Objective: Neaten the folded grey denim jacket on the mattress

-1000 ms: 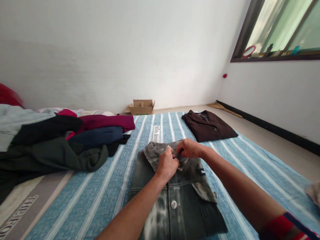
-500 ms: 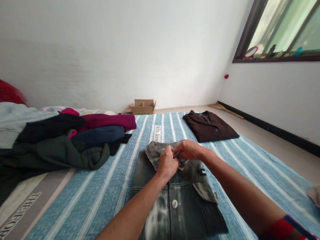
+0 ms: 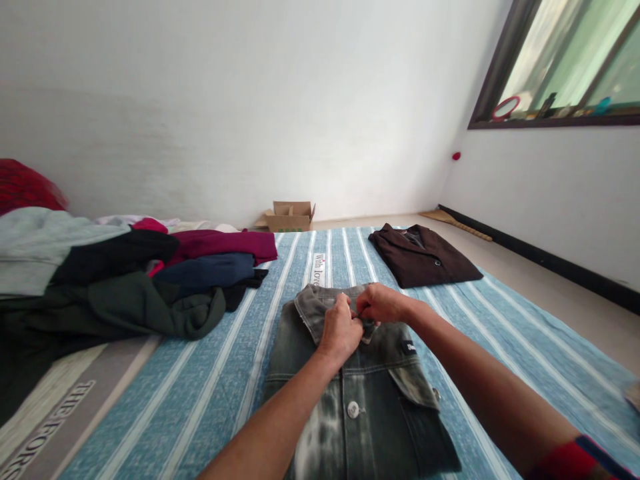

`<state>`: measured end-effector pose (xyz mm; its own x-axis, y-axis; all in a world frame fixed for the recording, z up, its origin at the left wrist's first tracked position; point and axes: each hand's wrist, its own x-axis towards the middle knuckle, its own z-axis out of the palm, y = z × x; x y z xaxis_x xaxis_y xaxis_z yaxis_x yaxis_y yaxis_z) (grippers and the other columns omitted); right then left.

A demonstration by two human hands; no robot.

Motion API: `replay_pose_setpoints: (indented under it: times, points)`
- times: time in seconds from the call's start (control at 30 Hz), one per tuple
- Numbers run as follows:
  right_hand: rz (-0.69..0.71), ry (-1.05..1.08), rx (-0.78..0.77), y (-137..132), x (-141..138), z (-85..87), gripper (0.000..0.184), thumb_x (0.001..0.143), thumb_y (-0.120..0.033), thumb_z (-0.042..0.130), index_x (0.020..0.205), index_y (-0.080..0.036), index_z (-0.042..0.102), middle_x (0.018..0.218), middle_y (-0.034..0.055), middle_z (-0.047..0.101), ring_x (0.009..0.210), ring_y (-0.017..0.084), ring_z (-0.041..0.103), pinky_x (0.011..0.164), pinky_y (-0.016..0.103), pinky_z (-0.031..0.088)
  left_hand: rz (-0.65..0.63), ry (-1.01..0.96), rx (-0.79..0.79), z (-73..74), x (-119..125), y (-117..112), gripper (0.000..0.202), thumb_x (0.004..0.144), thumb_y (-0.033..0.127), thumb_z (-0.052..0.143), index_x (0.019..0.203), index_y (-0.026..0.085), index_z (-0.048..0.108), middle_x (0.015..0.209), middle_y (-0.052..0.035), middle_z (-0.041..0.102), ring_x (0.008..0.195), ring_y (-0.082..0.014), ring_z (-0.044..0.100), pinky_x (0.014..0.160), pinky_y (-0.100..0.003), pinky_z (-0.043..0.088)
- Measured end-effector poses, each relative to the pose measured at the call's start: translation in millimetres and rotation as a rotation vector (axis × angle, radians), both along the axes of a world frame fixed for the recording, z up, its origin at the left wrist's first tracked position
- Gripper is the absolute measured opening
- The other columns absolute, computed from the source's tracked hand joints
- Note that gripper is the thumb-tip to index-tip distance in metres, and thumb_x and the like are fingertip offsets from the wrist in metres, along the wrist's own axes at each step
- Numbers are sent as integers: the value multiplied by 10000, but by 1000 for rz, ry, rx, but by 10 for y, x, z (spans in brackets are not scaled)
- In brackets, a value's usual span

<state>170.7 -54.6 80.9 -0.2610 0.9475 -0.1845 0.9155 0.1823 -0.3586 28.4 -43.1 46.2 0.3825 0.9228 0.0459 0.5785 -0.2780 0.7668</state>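
Note:
A grey-black faded denim jacket [image 3: 325,387] lies folded, front up, on the blue striped bed sheet [image 3: 210,393]. Its collar points away from me, and a metal button [image 3: 353,409] shows on the placket. My left hand [image 3: 341,328] is closed on the jacket's front edge just below the collar. Close against it, my right hand [image 3: 383,303] pinches the other side of the collar opening. The fingertips meet at the neck, and what exactly lies between them is hidden. A black label [image 3: 409,347] and a pocket flap sit on the jacket's right side.
A folded dark brown garment [image 3: 425,257] lies at the far right of the sheet. Loose clothes [image 3: 135,293] are heaped on the left. Beyond the far edge stands an open cardboard box [image 3: 290,217] by the wall. A window [image 3: 565,67] is at upper right.
The view has shifted slightly, so everything sits a little further right. Both hands stay at the collar, with small changes in the fingers; the jacket lies as before.

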Motion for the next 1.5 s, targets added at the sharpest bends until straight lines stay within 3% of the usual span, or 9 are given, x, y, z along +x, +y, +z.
replay_pose_setpoints:
  times: [0.3, 0.53, 0.6, 0.77, 0.87, 1.0, 1.13, 1.3, 1.5]
  points:
    - [-12, -23, 53, -4, -46, 64, 210, 638, -86, 535, 730, -152, 713, 567, -8, 609, 538, 97, 506, 520, 192, 331, -49, -46, 43, -17, -24, -25, 355, 687, 6, 541, 999, 170, 496, 843, -51, 660, 838, -195, 652, 725, -267, 472]
    - [-32, 62, 12, -4, 1, 33, 204, 660, -67, 520, 745, -142, 689, 530, -43, 567, 496, 73, 513, 502, 168, 343, 15, 75, 198, 57, -100, -83, 216, 684, 55, 611, 848, 176, 539, 850, -59, 641, 874, -215, 625, 772, -293, 454]
    - [-40, 88, 0, 2, 8, 26, 179, 664, -67, 528, 732, -137, 679, 515, -48, 548, 482, 69, 511, 489, 162, 339, 38, 52, 88, 78, -135, -134, 160, 699, 78, 616, 795, 176, 534, 759, -35, 632, 779, -192, 637, 688, -268, 465]
    - [-51, 156, -39, 14, 28, 19, 125, 674, -83, 543, 696, -138, 652, 481, -56, 516, 463, 76, 517, 475, 163, 353, 107, -296, -504, 195, -209, -308, 216, 744, 161, 617, 935, 138, 518, 786, -55, 654, 575, -159, 651, 380, -190, 383]
    - [-54, 196, -58, 26, 44, 2, 108, 664, -80, 547, 670, -141, 636, 484, -55, 517, 471, 83, 530, 473, 166, 364, 159, -477, -641, 253, -247, -374, 253, 715, 131, 637, 939, 117, 521, 830, -91, 669, 660, -198, 687, 378, -188, 408]
    - [-58, 256, -79, 49, 60, -45, 101, 658, -76, 539, 651, -143, 614, 476, -56, 511, 474, 88, 543, 461, 162, 366, 167, -636, -827, 252, -266, -388, 81, 731, 91, 592, 801, 97, 552, 808, -121, 689, 671, -186, 688, 408, -177, 427]
    - [-60, 308, -99, 71, 73, -85, 92, 654, -77, 535, 646, -146, 595, 468, -60, 509, 465, 91, 546, 450, 161, 369, 209, -711, -882, 232, -224, -402, 14, 751, 77, 563, 753, 70, 575, 835, -154, 696, 623, -151, 673, 387, -153, 394]
    - [-55, 358, -114, 86, 101, -111, 75, 654, -87, 545, 644, -151, 583, 462, -64, 505, 455, 92, 544, 441, 160, 370, 232, -793, -852, 228, -168, -475, 65, 740, 66, 590, 783, 97, 553, 844, -135, 697, 663, -193, 688, 399, -191, 446]
    - [-57, 409, -129, 101, 124, -144, 69, 649, -85, 545, 640, -149, 571, 461, -66, 498, 439, 89, 542, 417, 150, 364, 248, -894, -1010, 221, -164, -452, 94, 804, 24, 505, 750, 92, 540, 684, -97, 680, 581, -143, 666, 469, -196, 505]
